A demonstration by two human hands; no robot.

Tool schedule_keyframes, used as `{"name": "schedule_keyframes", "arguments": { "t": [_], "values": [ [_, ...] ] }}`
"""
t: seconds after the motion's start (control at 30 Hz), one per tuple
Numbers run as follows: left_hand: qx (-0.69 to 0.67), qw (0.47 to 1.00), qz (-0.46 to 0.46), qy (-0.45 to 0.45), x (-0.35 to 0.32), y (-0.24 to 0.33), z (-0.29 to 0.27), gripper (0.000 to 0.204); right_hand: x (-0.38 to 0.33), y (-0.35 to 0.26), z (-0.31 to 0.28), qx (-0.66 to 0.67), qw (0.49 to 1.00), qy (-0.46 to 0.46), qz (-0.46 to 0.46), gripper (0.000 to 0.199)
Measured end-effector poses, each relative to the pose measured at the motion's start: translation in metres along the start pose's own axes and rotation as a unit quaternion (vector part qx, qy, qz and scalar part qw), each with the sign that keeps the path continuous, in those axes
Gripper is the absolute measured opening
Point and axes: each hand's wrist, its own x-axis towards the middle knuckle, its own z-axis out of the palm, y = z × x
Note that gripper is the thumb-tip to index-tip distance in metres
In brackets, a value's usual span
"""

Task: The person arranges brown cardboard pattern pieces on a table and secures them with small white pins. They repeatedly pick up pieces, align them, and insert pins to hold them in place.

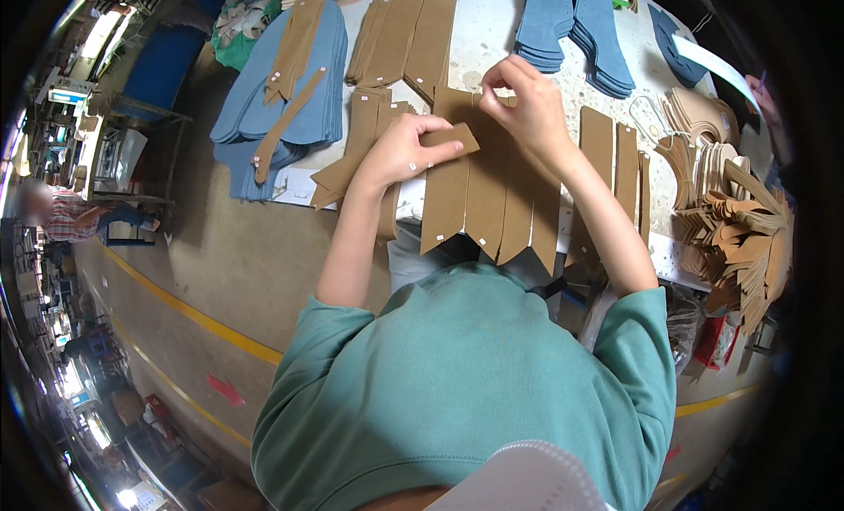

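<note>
My left hand (406,149) is closed on a short brown leather piece (455,147), its end pointing right over larger panels. My right hand (530,105) is in a pinch at the far edge of those panels; whatever is between its thumb and forefinger is too small to make out. Beneath both hands, several brown leather panels (447,203) lie side by side at the table's near edge, with notched ends toward me. Small white stickers (440,238) mark some of their corners. Two similar white bits sit on my left hand.
Left stand blue leather stacks (308,80) with brown strips on top. Brown stacks (409,40) lie behind, blue ones (602,49) at back right. Tan pieces (747,238) crowd the right edge of the white table (479,32). Another person's hand (760,93) shows far right.
</note>
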Motion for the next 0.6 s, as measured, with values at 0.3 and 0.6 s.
{"name": "schedule_keyframes", "arguments": {
  "t": [0.3, 0.6],
  "values": [
    [-0.285, 0.955, 0.0, 0.075, 0.002, 0.02, 0.021, 0.056, 0.004, -0.009, -0.008, -0.155, 0.97, 0.027, -0.185, 0.019],
    [-0.424, 0.902, -0.038, 0.075, 0.005, 0.017, 0.021, 0.065, -0.006, -0.014, -0.008, -0.1, 0.982, -0.006, -0.162, 0.015]
  ]
}}
